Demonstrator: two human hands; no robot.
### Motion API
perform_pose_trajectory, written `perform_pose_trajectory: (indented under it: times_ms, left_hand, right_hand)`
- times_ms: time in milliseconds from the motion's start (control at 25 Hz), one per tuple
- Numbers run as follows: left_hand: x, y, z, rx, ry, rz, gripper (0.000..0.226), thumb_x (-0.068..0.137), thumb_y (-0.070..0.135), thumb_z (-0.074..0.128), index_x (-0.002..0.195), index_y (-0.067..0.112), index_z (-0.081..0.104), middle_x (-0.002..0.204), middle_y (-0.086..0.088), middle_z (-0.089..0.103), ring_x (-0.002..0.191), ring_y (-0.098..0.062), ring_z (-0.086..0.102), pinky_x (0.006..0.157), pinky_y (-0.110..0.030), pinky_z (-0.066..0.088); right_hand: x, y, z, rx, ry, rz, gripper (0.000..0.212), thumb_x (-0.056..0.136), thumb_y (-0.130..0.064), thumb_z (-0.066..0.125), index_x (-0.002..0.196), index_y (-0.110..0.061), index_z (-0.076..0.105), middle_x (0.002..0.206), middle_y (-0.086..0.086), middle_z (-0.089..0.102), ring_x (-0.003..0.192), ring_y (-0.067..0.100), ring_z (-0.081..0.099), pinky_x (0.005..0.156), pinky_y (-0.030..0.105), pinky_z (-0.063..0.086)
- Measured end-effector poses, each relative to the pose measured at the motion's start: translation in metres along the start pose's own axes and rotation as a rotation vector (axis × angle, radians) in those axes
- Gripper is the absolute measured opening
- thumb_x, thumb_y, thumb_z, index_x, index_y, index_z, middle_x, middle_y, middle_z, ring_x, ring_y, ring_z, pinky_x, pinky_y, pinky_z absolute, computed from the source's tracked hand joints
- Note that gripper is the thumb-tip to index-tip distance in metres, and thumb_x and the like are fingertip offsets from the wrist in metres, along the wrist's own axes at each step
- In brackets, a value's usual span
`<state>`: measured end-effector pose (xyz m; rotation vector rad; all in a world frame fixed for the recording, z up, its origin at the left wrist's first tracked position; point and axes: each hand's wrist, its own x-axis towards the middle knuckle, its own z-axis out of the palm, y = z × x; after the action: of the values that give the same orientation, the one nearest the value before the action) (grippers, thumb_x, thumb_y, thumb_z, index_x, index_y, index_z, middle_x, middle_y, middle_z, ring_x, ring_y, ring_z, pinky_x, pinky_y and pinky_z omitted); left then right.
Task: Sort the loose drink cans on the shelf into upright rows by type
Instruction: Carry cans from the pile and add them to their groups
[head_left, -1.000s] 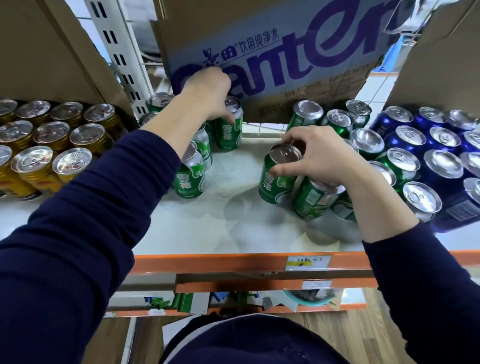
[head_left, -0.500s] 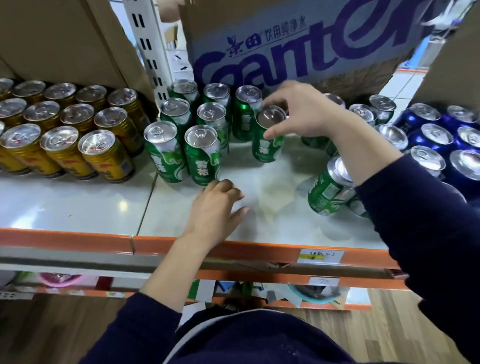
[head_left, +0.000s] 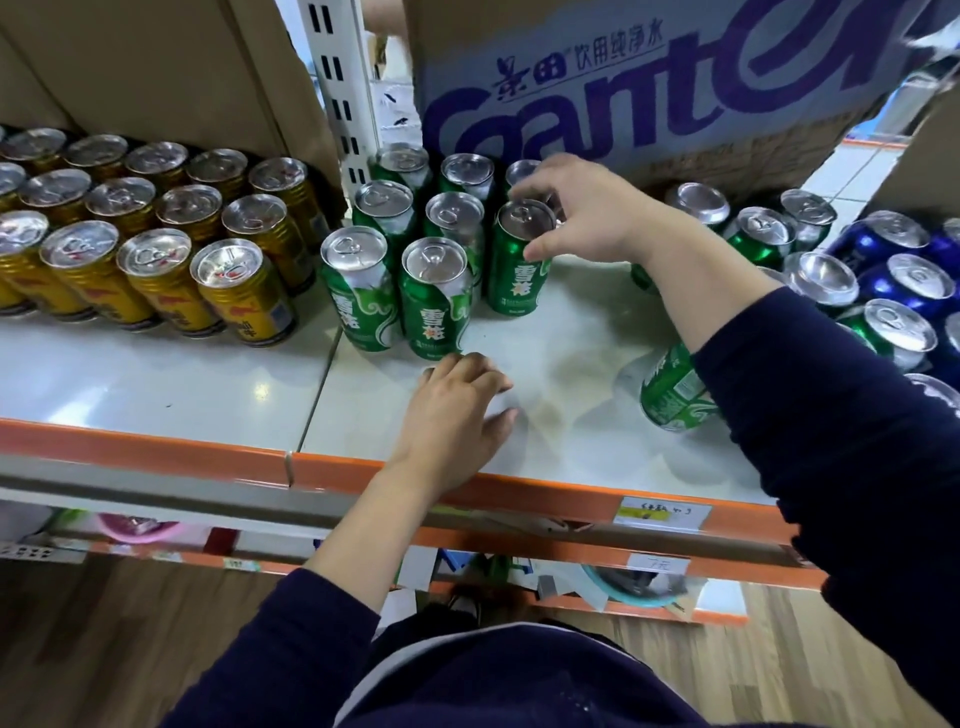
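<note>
Right hand (head_left: 587, 218) pinches a green can (head_left: 519, 275) by its rim, thumb on the side, standing it at the right end of the green rows (head_left: 358, 280) to group by type; left hand (head_left: 457, 410) rests loosely curled on the shelf (head_left: 156, 374), holding nothing. Gold cans (head_left: 156, 244) rowed left, blue cans (head_left: 904, 260) right; one loose green can (head_left: 670, 384) leans, probably tipped, half hidden by the sleeve (head_left: 810, 395). Carton (head_left: 623, 104) overhead, contents unseen.

gold cans (head_left: 228, 291): 14+ | green cans (head_left: 434, 306): 13+ | blue cans (head_left: 914, 280): 3+ | hands (head_left: 452, 410): 2
</note>
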<state>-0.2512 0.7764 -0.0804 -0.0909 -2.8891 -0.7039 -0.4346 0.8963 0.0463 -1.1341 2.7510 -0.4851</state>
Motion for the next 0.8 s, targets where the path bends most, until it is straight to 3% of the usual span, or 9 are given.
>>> perform_pose_trajectory:
  times_ms: [200, 280, 360, 440, 560, 640, 720, 800]
  left_hand:
    - [0.0, 0.0, 0.0, 0.019, -0.009, -0.012, 0.029, 0.085, 0.026, 0.067, 0.11, 0.011, 0.069, 0.112, -0.005, 0.062, 0.108, -0.03, 0.053, 0.091, -0.039, 0.042]
    - [0.004, 0.006, -0.001, -0.014, -0.019, -0.029, 0.026, 0.084, 0.023, 0.068, 0.108, 0.012, 0.071, 0.109, -0.005, 0.064, 0.106, -0.03, 0.055, 0.09, -0.039, 0.043]
    - [0.013, 0.02, -0.001, -0.09, -0.045, -0.014, 0.025, 0.084, 0.021, 0.068, 0.108, 0.014, 0.071, 0.105, -0.006, 0.065, 0.101, -0.03, 0.058, 0.088, -0.039, 0.045]
    - [0.025, 0.044, 0.002, -0.188, -0.074, 0.031, 0.026, 0.085, 0.026, 0.069, 0.109, 0.014, 0.07, 0.106, -0.005, 0.065, 0.096, -0.027, 0.061, 0.085, -0.037, 0.048]
    - [0.047, 0.085, 0.012, -0.354, -0.156, 0.089, 0.052, 0.078, 0.046, 0.074, 0.117, 0.014, 0.063, 0.108, -0.004, 0.064, 0.095, -0.019, 0.061, 0.083, -0.033, 0.05]
    - [0.058, 0.102, 0.024, -0.431, -0.185, 0.063, 0.073, 0.062, 0.057, 0.078, 0.119, 0.016, 0.056, 0.107, 0.001, 0.063, 0.093, -0.013, 0.059, 0.082, -0.025, 0.049]
    - [0.064, 0.111, 0.038, -0.556, -0.186, 0.001, 0.083, 0.053, 0.045, 0.09, 0.119, 0.016, 0.049, 0.102, 0.009, 0.062, 0.088, -0.004, 0.059, 0.077, -0.012, 0.047]
    - [0.067, 0.112, 0.052, -0.66, -0.183, -0.018, 0.086, 0.051, 0.024, 0.095, 0.121, 0.014, 0.046, 0.102, 0.007, 0.063, 0.092, -0.008, 0.062, 0.081, -0.024, 0.052]
  right_hand:
    - [-0.022, 0.003, -0.002, -0.004, 0.076, 0.094, 0.064, 0.078, -0.043, 0.075, 0.128, -0.006, 0.059, 0.115, 0.014, 0.06, 0.104, 0.028, 0.055, 0.09, 0.027, 0.041]
    - [-0.044, 0.013, -0.01, 0.051, 0.156, 0.139, 0.058, 0.083, -0.045, 0.07, 0.123, -0.005, 0.062, 0.115, 0.015, 0.065, 0.104, 0.028, 0.059, 0.095, 0.036, 0.046]
    - [-0.074, 0.028, -0.019, 0.067, 0.252, 0.204, 0.052, 0.086, -0.042, 0.068, 0.127, -0.011, 0.061, 0.124, 0.008, 0.064, 0.112, 0.023, 0.058, 0.097, 0.03, 0.043]
    - [-0.11, 0.044, -0.025, 0.068, 0.325, 0.257, 0.043, 0.086, -0.035, 0.069, 0.124, -0.016, 0.065, 0.115, 0.003, 0.067, 0.105, 0.02, 0.06, 0.09, 0.025, 0.042]
    - [-0.164, 0.068, -0.028, 0.109, 0.372, 0.344, 0.028, 0.085, -0.031, 0.07, 0.109, -0.017, 0.071, 0.095, -0.001, 0.066, 0.089, 0.019, 0.062, 0.082, 0.031, 0.047]
    - [-0.193, 0.081, -0.027, 0.097, 0.364, 0.38, 0.026, 0.083, -0.035, 0.071, 0.103, -0.018, 0.071, 0.091, -0.002, 0.063, 0.084, 0.016, 0.059, 0.074, 0.028, 0.043]
    - [-0.213, 0.088, -0.026, 0.075, 0.333, 0.392, 0.034, 0.078, -0.037, 0.077, 0.106, -0.018, 0.07, 0.094, -0.002, 0.06, 0.087, 0.014, 0.056, 0.072, 0.019, 0.034]
    - [-0.223, 0.091, -0.026, 0.027, 0.259, 0.379, 0.054, 0.069, -0.039, 0.083, 0.116, -0.018, 0.066, 0.104, 0.002, 0.06, 0.094, 0.016, 0.055, 0.074, 0.014, 0.031]
